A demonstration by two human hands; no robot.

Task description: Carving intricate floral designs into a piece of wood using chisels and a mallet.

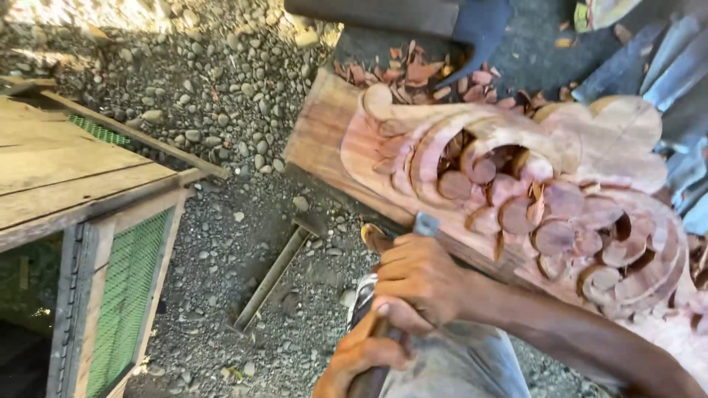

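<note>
A large reddish wooden panel [590, 140] carved with scrolls and round petals lies slanted across the right half. My right hand [422, 276], its forearm coming in from the lower right, is closed around a tool with a grey metal end [425, 223] at the panel's near edge. Just below it, my left hand [361, 354] grips a dark wooden handle [371, 382]. The two hands touch, and what joins the handle to the metal end is hidden by them. My knee in grey-blue cloth [457, 365] is under the hands.
Gravel ground [236, 110] surrounds everything. A wooden frame with green mesh [125, 295] stands at left. A metal angle bar [269, 276] lies on the gravel. Red wood chips [420, 74] are heaped behind the panel. Grey slats [664, 66] lean at far right.
</note>
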